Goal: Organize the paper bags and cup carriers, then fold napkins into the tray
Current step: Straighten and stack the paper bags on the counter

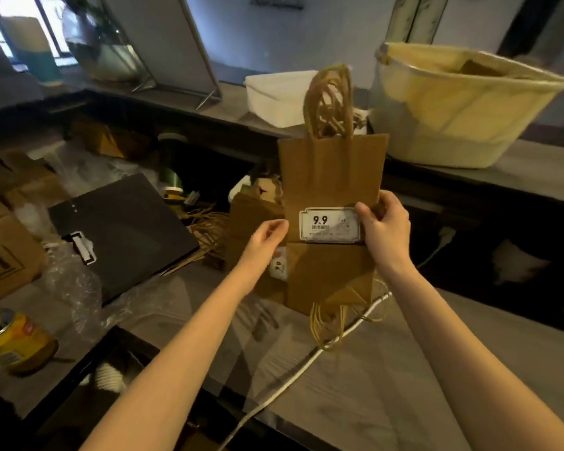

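I hold a flat stack of brown paper bags [332,177] upright above the grey counter, twine handles pointing up. A white label reading 9.9 sits on the front bag. My right hand [383,227] grips the stack's right edge, thumb on the label. My left hand [267,237] touches the left edge with curled fingers. More brown bags [251,222] with loose twine handles lie behind on the counter. No napkins or tray can be made out.
A cream fabric basket [463,105] stands on the raised ledge at the right, a white box [274,96] beside it. A black folder [124,232], cardboard boxes [7,255], bubble wrap and a yellow can [13,340] sit left. A white cable [306,359] crosses the counter.
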The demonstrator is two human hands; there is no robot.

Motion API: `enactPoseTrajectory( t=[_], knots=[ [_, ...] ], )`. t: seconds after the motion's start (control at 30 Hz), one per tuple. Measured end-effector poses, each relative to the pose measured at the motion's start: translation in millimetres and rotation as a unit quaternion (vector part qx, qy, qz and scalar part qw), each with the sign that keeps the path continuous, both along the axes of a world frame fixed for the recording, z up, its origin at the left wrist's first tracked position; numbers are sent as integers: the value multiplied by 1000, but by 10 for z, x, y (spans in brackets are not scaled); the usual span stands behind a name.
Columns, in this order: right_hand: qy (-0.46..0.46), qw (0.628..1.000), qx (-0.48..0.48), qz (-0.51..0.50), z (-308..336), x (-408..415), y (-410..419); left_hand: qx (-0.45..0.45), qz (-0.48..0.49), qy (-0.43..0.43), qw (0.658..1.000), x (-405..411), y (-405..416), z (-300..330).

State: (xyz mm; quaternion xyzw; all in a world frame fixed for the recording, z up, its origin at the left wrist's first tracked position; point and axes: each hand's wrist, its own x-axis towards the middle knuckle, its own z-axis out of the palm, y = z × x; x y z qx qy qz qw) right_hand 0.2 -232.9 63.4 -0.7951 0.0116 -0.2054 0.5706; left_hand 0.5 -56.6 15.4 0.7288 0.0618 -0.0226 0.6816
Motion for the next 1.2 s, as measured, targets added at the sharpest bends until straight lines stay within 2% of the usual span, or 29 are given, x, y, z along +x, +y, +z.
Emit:
enactPoseTrajectory(
  t=[0.2,0.43,0.63,0.83,1.2],
  knots=[
    [3,985,143,-91,-113,-224,-629,-20,-174,-5,984,-12,-769,231],
    [27,952,217,-214,-311,-537,-1256,44,-263,-11,964,7,-1518,120],
    [92,912,301,-262,-521,-727,-1538,14,-372,-20,928,103,-1864,-119],
    [191,892,303,-277,-838,-716,-1619,71,-383,9,921,123,-1955,-409],
    [386,858,254,-225,-1399,-334,-1983,106,-306,213,922,211,-2244,-1169]
  ],
)
